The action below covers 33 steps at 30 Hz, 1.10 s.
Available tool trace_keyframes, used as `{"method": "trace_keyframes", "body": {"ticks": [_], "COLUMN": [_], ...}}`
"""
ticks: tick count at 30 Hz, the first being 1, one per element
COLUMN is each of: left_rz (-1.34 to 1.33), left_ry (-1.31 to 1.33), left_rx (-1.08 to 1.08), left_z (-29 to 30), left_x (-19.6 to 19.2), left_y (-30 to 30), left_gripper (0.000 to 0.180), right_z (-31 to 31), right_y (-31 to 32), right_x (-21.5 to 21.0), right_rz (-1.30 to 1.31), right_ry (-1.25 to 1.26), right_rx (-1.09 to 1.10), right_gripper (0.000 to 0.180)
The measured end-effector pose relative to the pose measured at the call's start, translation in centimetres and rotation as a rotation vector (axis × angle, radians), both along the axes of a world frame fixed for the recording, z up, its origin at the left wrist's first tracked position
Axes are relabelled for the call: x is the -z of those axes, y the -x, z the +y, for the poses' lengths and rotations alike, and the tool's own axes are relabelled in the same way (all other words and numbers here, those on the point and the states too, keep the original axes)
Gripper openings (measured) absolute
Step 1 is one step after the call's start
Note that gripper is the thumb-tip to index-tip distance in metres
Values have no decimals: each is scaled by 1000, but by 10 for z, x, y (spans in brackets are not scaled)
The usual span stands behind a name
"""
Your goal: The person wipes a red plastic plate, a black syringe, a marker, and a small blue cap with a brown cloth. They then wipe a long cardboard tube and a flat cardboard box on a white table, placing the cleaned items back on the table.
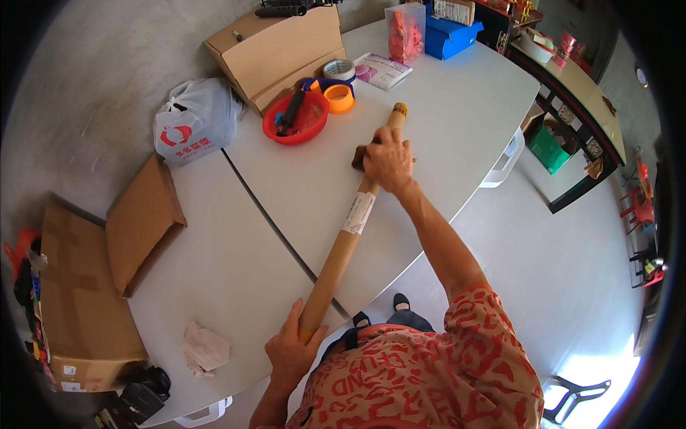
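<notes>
A long brown cardboard tube [334, 266] lies slantwise over the white tables, with a pale printed label [359, 212] around its middle and a yellow band [401, 109] at its far end. My left hand [294, 347] is wrapped round the near end by the table's edge. Farther up, my right hand [388, 161] grips the tube from above, a little short of the yellow band. A dark brown thing [359, 158] pokes out on the left side of my right hand; the hand covers most of it, and I cannot tell its kind.
Left of the tube's far end are a red bowl [296, 138] with a black-handled tool, orange tape [339, 99], grey tape [339, 69] and an open carton [282, 53]. A plastic bag [196, 121], cardboard box [86, 293] and crumpled cloth [206, 348] occupy the left table.
</notes>
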<state>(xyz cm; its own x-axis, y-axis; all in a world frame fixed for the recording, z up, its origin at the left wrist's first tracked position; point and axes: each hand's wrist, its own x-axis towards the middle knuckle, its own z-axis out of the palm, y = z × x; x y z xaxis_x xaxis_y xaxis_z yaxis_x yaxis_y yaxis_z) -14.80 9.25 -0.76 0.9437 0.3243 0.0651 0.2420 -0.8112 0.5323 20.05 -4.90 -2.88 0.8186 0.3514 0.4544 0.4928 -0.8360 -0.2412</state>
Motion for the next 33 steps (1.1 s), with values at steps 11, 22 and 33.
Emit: {"method": "trace_keyframes", "body": {"ticks": [11, 22, 33], "left_rz": [-89, -139, -283], "left_ry": [-182, -341, -233], "left_rx": [-62, -59, 4], "left_z": [-1, -5, 1], "left_x": [17, 25, 35], "left_y": [-1, 2, -4], "left_gripper": [62, 63, 56], "right_z": [9, -29, -10], "right_y": [23, -118, -47], "right_x": [3, 4, 18], "right_rz": [-1, 64, -147], "right_ry": [98, -27, 89], "right_rx": [-308, 152, -107], "right_gripper": [19, 20, 11]}}
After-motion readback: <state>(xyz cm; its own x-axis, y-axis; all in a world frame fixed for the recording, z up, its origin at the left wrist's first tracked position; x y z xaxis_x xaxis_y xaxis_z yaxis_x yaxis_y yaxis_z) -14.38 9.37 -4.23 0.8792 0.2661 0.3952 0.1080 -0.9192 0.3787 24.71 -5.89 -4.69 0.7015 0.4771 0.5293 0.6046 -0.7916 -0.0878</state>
